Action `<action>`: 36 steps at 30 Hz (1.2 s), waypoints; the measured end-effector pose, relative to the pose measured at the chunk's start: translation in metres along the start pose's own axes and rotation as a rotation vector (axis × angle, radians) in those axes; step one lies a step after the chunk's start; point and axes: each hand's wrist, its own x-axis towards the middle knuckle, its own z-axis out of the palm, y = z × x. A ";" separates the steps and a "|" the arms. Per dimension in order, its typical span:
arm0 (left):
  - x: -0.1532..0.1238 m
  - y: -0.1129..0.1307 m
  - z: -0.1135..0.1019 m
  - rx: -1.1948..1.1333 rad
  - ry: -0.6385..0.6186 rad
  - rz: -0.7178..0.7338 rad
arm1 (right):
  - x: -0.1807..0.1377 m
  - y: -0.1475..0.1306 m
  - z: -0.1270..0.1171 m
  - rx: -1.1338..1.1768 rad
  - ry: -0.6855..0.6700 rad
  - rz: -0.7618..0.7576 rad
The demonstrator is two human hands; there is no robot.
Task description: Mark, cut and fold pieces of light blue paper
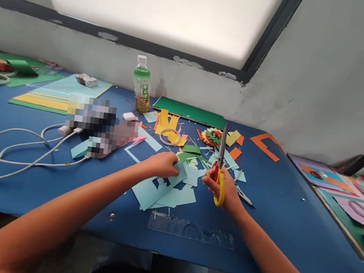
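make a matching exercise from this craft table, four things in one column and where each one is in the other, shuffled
Things
1. scissors
2. bottle
3. clear ruler
4. light blue paper

Places
A. lying flat at the near edge of the table
B. pinched in the left hand
C. held with blades pointing up in the right hand
D. standing at the back, close to the wall

Pairs: 1-C, 2-D, 3-A, 4-B
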 end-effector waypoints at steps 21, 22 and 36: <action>-0.038 0.029 0.012 -0.937 0.120 0.194 | -0.033 -0.036 0.016 0.092 0.097 -0.202; -0.039 0.029 0.011 -0.932 0.136 0.194 | -0.033 -0.036 0.016 0.093 0.104 -0.204; -0.045 0.030 0.008 -0.851 0.112 0.169 | -0.032 -0.036 0.013 0.063 0.070 -0.171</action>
